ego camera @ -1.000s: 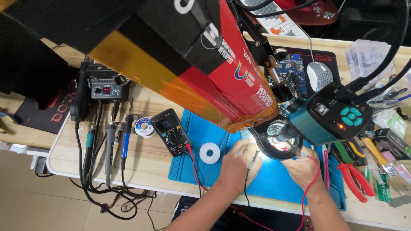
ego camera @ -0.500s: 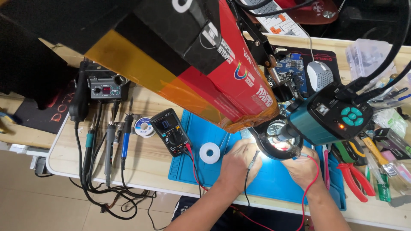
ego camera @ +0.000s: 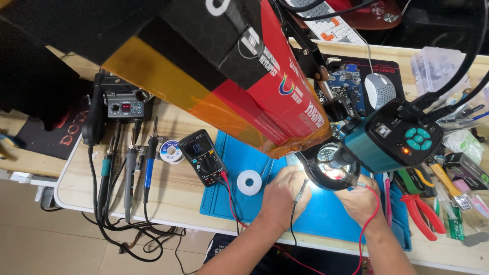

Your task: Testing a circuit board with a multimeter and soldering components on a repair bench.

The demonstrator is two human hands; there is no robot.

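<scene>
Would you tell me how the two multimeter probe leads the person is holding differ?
The black lead runs from the left hand; the red lead loops from the right hand. The black lead drops fairly straight, while the red lead curves round the wrist. Both hands bring their probes under the lit ring light on the blue mat.

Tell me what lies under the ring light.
Under the ring light, a glare-lit patch of blue mat shows between both hands; the workpiece itself is hidden by the lamp and fingers.
</scene>
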